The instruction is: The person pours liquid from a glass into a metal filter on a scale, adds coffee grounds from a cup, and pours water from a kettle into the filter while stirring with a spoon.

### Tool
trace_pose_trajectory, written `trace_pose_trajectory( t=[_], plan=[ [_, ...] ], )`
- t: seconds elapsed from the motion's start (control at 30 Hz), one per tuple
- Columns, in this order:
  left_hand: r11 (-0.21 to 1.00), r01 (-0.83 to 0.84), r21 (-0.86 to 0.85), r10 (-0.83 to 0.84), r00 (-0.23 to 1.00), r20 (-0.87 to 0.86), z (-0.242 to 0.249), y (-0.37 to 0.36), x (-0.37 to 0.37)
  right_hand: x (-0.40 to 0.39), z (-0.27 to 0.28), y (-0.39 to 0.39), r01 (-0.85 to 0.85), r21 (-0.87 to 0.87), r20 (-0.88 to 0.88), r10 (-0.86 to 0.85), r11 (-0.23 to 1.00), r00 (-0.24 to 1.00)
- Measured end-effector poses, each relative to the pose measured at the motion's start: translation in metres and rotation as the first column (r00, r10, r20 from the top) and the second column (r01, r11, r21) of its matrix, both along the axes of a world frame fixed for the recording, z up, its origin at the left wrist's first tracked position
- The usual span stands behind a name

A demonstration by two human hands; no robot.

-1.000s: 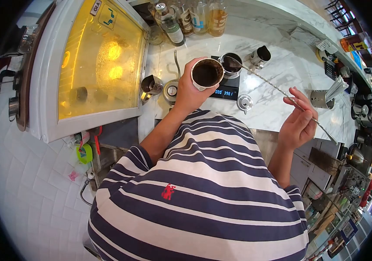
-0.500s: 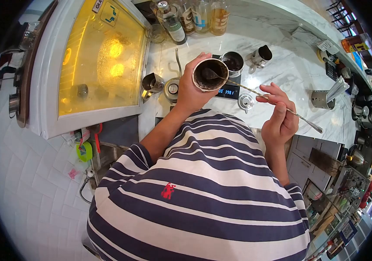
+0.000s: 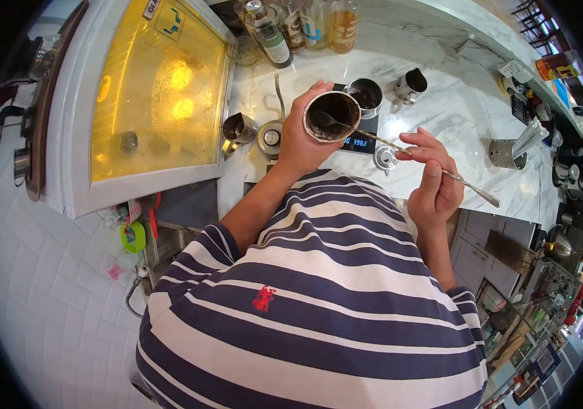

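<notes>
My left hand (image 3: 300,140) is wrapped round a cup (image 3: 313,136) with a pale rim and dark residue inside, its mouth tilted towards me. A long twisted bar spoon (image 3: 465,183) reaches into it, the bowl resting against the dark inner wall. My right hand (image 3: 436,184) grips the spoon's handle between thumb and fingers, to the right of the cup. Behind the cup, a digital scale (image 3: 360,142) with a lit blue display is partly hidden. A metal cup (image 3: 365,95) of dark liquid stands at the scale. The round silver lid (image 3: 385,157) lies close by.
Steel pitchers (image 3: 238,129) (image 3: 411,84) stand on both sides, with a gooseneck kettle (image 3: 270,138) at left. Several bottles (image 3: 342,28) line the back. An open fridge door (image 3: 77,136) fills the left. A metal holder (image 3: 507,154) with paper-wrapped sticks stands on the marble counter (image 3: 441,116) at right.
The spoon's outer end has shifted slightly left and up with my right hand. The cup in my left hand has moved a touch to the right.
</notes>
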State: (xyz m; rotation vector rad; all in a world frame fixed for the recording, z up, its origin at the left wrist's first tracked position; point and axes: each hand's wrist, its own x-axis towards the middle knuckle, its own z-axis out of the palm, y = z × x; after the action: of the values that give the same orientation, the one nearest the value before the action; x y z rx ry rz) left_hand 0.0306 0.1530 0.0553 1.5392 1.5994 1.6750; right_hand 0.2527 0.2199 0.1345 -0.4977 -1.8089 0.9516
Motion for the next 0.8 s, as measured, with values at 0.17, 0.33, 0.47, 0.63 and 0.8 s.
trace_pose_trajectory(
  t=[0.17, 0.33, 0.47, 0.63, 0.8],
  plan=[
    [1.000, 0.004, -0.014, -0.004, 1.000, -0.012, 0.001, 0.000, -0.002, 0.000, -0.001, -0.001, 0.002, -0.100, -0.034, -0.005, 0.995, 0.999],
    [0.999, -0.012, -0.050, 0.009, 0.998, -0.061, 0.000, 0.000, -0.003, 0.005, -0.018, 0.006, 0.079, -0.413, -0.070, -0.118, 0.907, 0.991],
    [0.984, -0.057, -0.166, 0.040, 0.994, -0.100, 0.004, -0.002, 0.000, 0.009, -0.030, 0.019, 0.048, -0.695, -0.137, -0.197, 0.717, 0.971],
    [0.975, -0.069, -0.213, 0.057, 0.997, -0.059, 0.001, -0.004, -0.004, 0.026, -0.039, 0.025, 0.055, -0.749, -0.187, -0.290, 0.660, 0.939],
    [0.959, -0.142, -0.246, 0.130, 0.989, -0.066, -0.001, -0.003, -0.003, 0.035, -0.041, 0.039, 0.141, -0.702, -0.217, -0.397, 0.698, 0.892]
  ],
)
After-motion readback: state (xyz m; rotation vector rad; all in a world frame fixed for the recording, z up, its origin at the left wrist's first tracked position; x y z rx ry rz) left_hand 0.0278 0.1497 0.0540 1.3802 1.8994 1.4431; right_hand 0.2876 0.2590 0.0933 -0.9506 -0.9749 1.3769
